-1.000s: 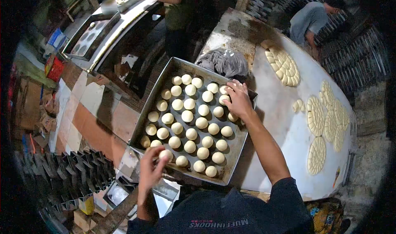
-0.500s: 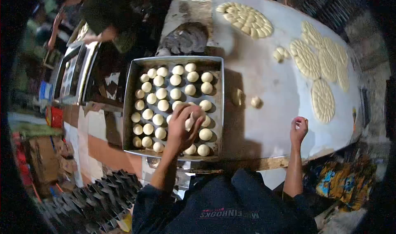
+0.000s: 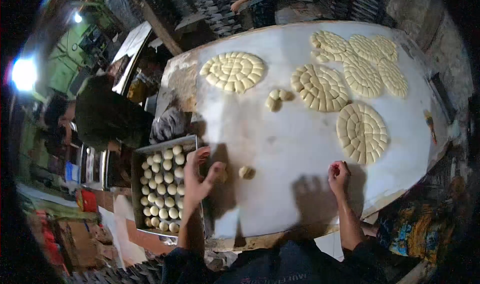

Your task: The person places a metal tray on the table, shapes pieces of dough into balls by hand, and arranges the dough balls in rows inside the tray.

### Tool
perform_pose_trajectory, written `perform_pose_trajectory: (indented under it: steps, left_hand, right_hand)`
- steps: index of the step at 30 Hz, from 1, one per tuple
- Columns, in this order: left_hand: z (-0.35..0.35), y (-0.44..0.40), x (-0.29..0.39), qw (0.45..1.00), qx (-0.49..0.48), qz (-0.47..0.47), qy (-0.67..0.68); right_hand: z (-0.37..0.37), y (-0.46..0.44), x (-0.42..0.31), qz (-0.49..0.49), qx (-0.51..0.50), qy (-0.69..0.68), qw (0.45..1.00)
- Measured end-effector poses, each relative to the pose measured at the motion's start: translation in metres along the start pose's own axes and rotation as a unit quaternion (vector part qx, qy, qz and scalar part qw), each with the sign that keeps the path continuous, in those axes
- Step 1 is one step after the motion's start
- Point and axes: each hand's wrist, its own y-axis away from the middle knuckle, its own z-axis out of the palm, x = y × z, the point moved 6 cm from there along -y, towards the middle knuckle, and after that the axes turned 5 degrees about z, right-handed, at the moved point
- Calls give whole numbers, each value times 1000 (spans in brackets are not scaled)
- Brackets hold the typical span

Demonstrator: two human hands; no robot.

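My left hand (image 3: 199, 176) is over the right side of a square metal tray (image 3: 172, 143), thumb and fingers spread with nothing between them. Rows of round, pale dough balls (image 3: 161, 189) fill much of the tray. To the right of that hand, a single dough ball (image 3: 246, 172) sits on the pale tabletop, and another piece lies partly hidden by the fingers. Over the table farther right, my right hand (image 3: 339, 175) has its fingers curled closed; whatever is inside them, if anything, is hidden.
Flat rounds of scored dough segments lie on the table (image 3: 280, 144), one at the far left (image 3: 233, 72) and several at the right (image 3: 362, 133). Small loose dough pieces (image 3: 278, 99) are between them. A brush (image 3: 430, 126) rests near the right edge. Two people stand beyond.
The view has swung right and up, so the tray appears lower left. My left hand has come off a dough ball and opened at the tray's right side. My right hand stays curled.
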Motion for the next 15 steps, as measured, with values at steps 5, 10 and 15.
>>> perform_pose_trajectory:
  steps: [5, 10, 15]
  left_hand:
    - [142, -100, -18, 978, -190, 80, -42]
    - [260, -207, -187, 982, -90, -145, 79]
    - [319, -239, -162, 966, -172, -186, -57]
  right_hand:
    - [-4, 13, 2, -69, -67, -1, 995]
    - [16, 17, 38, 83, -91, -256, 959]
    - [0, 4, -46, -310, 64, 202, 927]
